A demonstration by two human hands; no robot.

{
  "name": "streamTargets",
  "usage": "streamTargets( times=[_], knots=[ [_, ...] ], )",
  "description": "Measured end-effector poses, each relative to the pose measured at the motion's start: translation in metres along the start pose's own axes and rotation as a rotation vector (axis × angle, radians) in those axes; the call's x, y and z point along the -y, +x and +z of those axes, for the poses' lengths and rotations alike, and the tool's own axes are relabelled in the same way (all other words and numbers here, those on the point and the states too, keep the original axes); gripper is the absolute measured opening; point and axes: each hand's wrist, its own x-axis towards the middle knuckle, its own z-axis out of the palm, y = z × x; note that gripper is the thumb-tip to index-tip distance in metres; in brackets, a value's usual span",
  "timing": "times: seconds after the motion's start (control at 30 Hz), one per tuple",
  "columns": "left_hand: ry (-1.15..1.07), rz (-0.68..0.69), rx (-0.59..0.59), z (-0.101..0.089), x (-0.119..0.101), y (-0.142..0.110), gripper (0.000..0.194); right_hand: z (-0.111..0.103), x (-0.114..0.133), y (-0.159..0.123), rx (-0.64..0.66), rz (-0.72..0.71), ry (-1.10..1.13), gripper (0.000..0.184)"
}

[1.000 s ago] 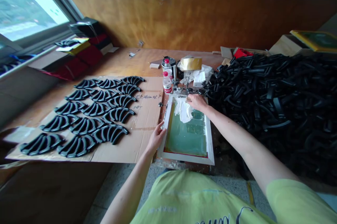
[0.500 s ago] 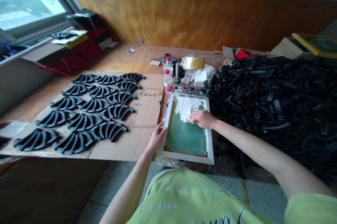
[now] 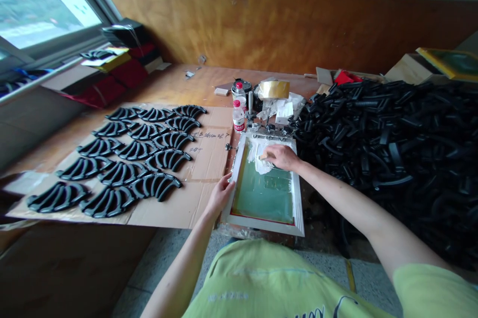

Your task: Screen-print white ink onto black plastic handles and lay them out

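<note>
We find the work centred on a white-framed printing screen (image 3: 264,186) lying flat at the near edge of the bench, its green mesh carrying a patch of white ink (image 3: 261,158) at the far end. The left hand (image 3: 221,193) grips the frame's left rail, fingers curled over the edge, holding it down. The right hand (image 3: 281,156) is closed on a small squeegee (image 3: 263,157), of which only a pale end shows beyond the fingers, pressed to the mesh in the ink. Against the picture half a second ago, this hand has moved back toward the far end of the screen, having then stood lower, near mid-mesh; a second ago it sat at the far rail. We judge this to be a return stroke, drawing ink back up after a pull toward the body, so that one print pass appears near complete. The left hand has not shifted. To the left, rows of black curved parts (image 3: 123,159) lie on a cardboard sheet (image 3: 209,159); to the right, a large heap of like black pieces (image 3: 392,139). Two small bottles (image 3: 237,115) and a tape roll (image 3: 274,89) stand just beyond the screen.
</note>
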Motion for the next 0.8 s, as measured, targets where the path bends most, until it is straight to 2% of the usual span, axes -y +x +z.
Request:
streamTargets(
  times=[0.1,0.17,0.27,0.33,0.37,0.43,0.47,0.53,0.6,0.63,0.7,0.73,0.8],
  knots=[
    [-0.014,-0.016,0.029,-0.003,-0.027,-0.012,0.079,-0.019,-0.009,0.035,-0.102,0.22,-0.053,0.053],
    [-0.033,-0.001,0.056,-0.006,-0.052,-0.02,0.073,-0.035,-0.024,0.043,-0.204,0.325,-0.106,0.06],
    [-0.088,0.079,0.079,-0.005,-0.094,-0.024,0.056,-0.054,-0.06,0.022,-0.451,0.463,-0.104,0.047],
    [-0.167,0.204,0.059,0.0,-0.121,-0.018,0.053,-0.055,-0.085,-0.005,-0.558,0.605,-0.058,0.034],
    [-0.208,0.276,0.041,0.005,-0.134,-0.014,0.051,-0.05,-0.093,-0.019,-0.557,0.677,-0.027,0.028],
    [-0.26,0.379,0.021,0.014,-0.157,-0.003,0.048,-0.03,-0.097,-0.044,-0.464,0.74,0.044,0.021],
    [-0.271,0.395,0.023,0.018,-0.166,0.003,0.046,-0.017,-0.093,-0.053,-0.394,0.718,0.083,0.02],
    [-0.286,0.383,0.015,0.025,-0.177,0.01,0.043,0.01,-0.076,-0.061,-0.252,0.578,0.142,0.022],
    [-0.316,0.375,-0.03,0.029,-0.175,0.012,0.044,0.03,-0.057,-0.061,-0.132,0.411,0.139,0.032],
    [-0.329,0.371,-0.065,0.031,-0.168,0.011,0.046,0.036,-0.049,-0.059,-0.082,0.344,0.12,0.035],
    [-0.328,0.298,-0.083,0.038,-0.144,0.003,0.052,0.041,-0.033,-0.055,-0.023,0.282,0.077,0.028],
    [-0.302,0.208,-0.038,0.042,-0.128,-0.003,0.055,0.041,-0.024,-0.054,-0.025,0.28,0.068,0.023],
    [-0.233,-0.032,0.134,0.055,-0.094,-0.017,0.06,0.039,0.002,-0.056,-0.086,0.295,0.068,0.014]
  ],
)
